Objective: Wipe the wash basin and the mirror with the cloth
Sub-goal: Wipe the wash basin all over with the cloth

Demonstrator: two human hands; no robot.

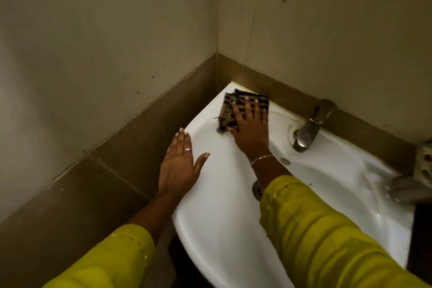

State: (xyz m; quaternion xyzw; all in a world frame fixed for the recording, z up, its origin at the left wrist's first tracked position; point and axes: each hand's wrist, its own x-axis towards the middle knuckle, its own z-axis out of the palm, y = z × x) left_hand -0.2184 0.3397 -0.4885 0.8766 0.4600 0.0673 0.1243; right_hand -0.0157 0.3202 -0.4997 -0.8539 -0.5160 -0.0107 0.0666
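**Cloth pressed flat on the back corner of a white basin**

A white wash basin [222,194] sat in the corner of two pale walls, above a band of brown tile [131,147]. A checked brown and black cloth [236,103], frayed at one edge, lay on the basin's flat ledge at its far left corner. The right hand [251,128] pressed down on the cloth with fingers straight and spread, not curled round it. The left hand [178,168] rested flat on the basin's left rim, fingers straight and together, thumb out, holding nothing. It wore a ring [187,150]; the right wrist wore a thin bracelet [261,158]. Both arms wore yellow sleeves [327,236]. A metal tap [308,126] stood on the back ledge, right of the cloth and apart from it.
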